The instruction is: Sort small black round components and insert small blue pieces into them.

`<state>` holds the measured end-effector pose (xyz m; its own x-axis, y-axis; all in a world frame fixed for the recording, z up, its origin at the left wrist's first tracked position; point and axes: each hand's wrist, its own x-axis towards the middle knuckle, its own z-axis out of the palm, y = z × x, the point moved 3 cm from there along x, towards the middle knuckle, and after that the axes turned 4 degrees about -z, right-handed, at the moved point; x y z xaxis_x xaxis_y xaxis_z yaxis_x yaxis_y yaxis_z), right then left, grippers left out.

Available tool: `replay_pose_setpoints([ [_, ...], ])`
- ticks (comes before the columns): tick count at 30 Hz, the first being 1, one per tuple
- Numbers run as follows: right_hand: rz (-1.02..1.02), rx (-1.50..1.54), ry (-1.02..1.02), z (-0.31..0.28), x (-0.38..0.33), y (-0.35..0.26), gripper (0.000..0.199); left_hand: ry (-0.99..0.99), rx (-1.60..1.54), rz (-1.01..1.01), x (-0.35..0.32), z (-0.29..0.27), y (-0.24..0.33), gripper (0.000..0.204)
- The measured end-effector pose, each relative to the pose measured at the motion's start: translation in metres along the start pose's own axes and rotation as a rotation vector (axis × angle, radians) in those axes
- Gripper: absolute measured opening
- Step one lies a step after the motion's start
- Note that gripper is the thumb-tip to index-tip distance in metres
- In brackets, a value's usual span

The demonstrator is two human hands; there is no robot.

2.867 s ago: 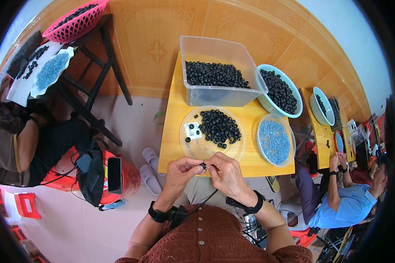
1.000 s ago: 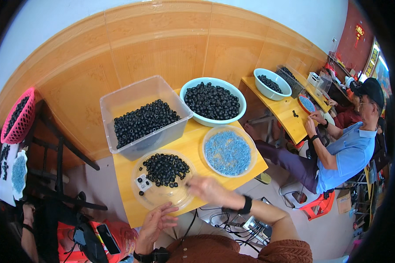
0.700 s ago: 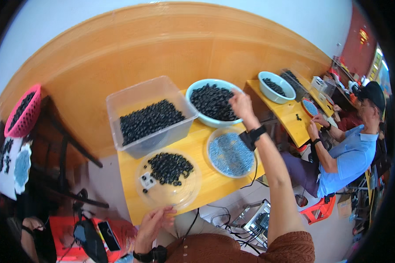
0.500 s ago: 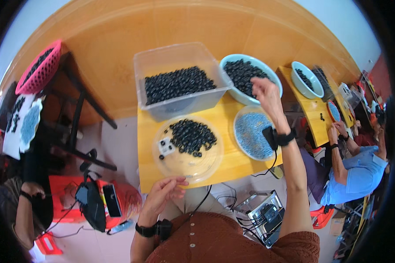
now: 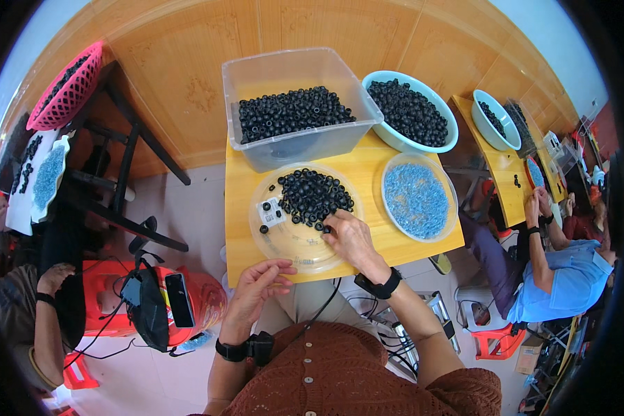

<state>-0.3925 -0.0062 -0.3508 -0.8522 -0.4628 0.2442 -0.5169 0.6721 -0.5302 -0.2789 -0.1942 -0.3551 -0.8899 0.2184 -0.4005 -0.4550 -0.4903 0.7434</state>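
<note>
At the far left, a pink basket [image 5: 66,90] with black parts leans toward the wall. The left hand [image 5: 256,290] is apart from the right, loosely curled with thumb and fingers parted, just beside the near rim of a clear round tray [image 5: 305,248]. The tray sits on a yellow table [image 5: 239,243], in front of a clear box [image 5: 288,149]. Heaped on it are small black rings [image 5: 312,194], smooth, squat and rounded, with a few loose around a white label [image 5: 276,219]. They lie at mixed angles, some holes facing up; their long axes are too small to tell. The right hand [image 5: 355,241] has its fingertips at the heap's near right edge; I cannot tell whether they grip a ring. Farther right stand a pale blue bowl [image 5: 452,139] of black parts and, nearer, a dish [image 5: 452,220] of blue pieces.
</note>
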Motion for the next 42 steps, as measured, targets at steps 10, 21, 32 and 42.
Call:
replay_pose_setpoints([
  [10, 0.29, 1.207, -0.184, -0.02, -0.012, -0.016, 0.023, -0.014, 0.061, -0.007, 0.005, 0.015, 0.007, 0.029],
  [21, 0.497, 1.678, -0.28, 0.001, -0.035, -0.039, 0.02, 0.082, 0.195, 0.344, 0.007, 0.033, 0.014, 0.03],
  [32, 0.308, 0.828, 0.003, 0.003, -0.045, -0.024, 0.008, 0.085, 0.205, 0.268, -0.002, 0.014, 0.003, 0.019],
  [42, 0.134, -0.309, -0.126, -0.02, -0.023, -0.004, 0.014, 0.055, 0.17, 0.224, -0.004, 0.012, 0.004, 0.021],
])
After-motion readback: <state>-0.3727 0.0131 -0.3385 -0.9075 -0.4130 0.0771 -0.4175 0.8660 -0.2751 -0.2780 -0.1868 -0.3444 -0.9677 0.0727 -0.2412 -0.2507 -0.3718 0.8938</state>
